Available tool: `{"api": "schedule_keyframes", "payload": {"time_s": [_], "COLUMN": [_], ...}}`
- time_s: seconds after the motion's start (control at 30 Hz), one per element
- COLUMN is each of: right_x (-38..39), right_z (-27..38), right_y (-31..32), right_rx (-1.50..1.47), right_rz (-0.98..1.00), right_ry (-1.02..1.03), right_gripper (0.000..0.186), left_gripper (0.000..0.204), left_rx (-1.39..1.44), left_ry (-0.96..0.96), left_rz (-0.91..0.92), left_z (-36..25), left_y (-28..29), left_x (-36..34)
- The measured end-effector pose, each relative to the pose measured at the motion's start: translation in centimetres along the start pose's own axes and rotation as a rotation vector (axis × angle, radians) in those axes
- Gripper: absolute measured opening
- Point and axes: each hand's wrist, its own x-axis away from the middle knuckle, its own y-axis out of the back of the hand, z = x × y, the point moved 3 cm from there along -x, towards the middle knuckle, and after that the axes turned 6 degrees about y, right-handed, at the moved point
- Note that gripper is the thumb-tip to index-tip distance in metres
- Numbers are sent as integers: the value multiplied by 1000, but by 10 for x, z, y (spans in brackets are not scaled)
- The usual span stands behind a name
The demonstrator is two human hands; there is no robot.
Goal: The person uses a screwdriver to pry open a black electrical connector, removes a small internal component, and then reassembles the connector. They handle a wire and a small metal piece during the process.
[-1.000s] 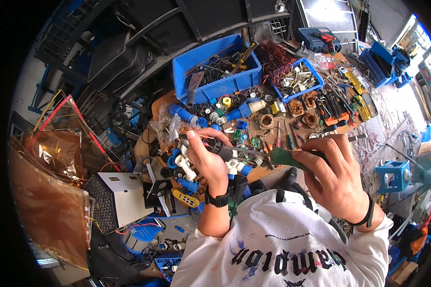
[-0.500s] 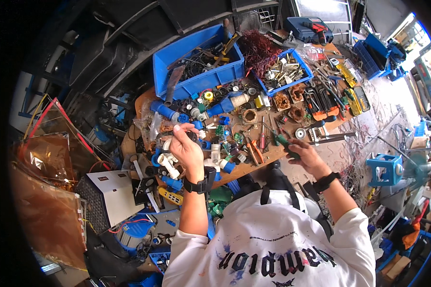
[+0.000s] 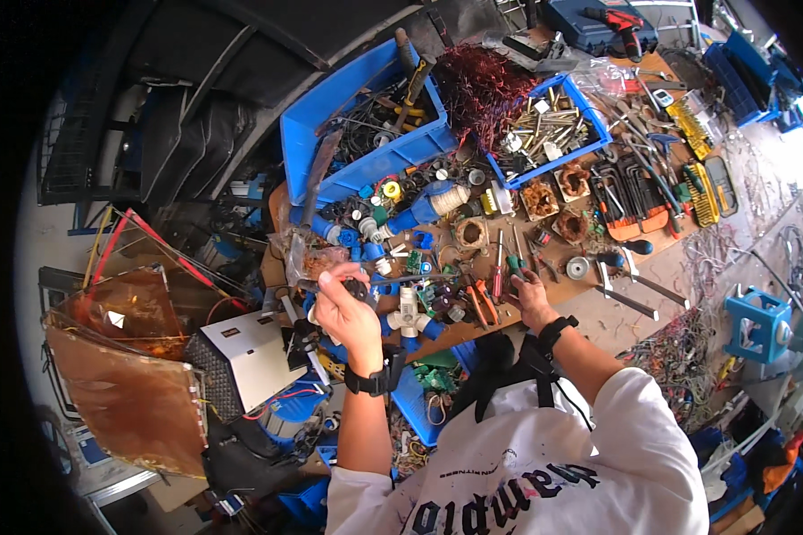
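Head-worn, the left fisheye looks down from near above the workbench (image 3: 558,280).

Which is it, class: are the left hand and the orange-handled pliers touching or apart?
Apart: the head view shows a white pipe fitting in the gap between the left hand and the orange-handled pliers.

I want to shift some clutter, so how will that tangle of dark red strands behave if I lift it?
The dark red tangle will probably sag and change shape, being many thin strands rather than one solid piece. It looks loosely bunched, so perhaps light for its bulk. Strands lie close to the small blue tray and might snag.
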Motion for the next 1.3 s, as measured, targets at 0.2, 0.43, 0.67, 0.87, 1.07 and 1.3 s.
{"api": "schedule_keyframes", "payload": {"time_s": [0.2,0.43,0.67,0.87,1.07,1.3], "right_x": [-31,94,162,176,147,128], "right_z": [-14,61,110,116,108,99], "right_y": [-4,-75,-127,-125,-105,-62], "right_rx": [389,-134,-486,-556,-341,-274], "right_rz": [20,472,756,668,555,353], "right_ry": [164,-242,-259,-323,-287,-249], "right_gripper": [70,57,53,38,38,36], "left_gripper": [53,36,25,29,31,47], "left_rx": [-85,-397,-700,-725,-492,-300], "left_ry": [48,-417,-867,-945,-677,-197], "left_rz": [1,117,377,398,203,-8], "left_z": [-7,-20,-41,-58,-68,-59], "left_y": [-15,-46,-70,-71,-64,-38], "left_x": [11,13,37,50,39,35]}}
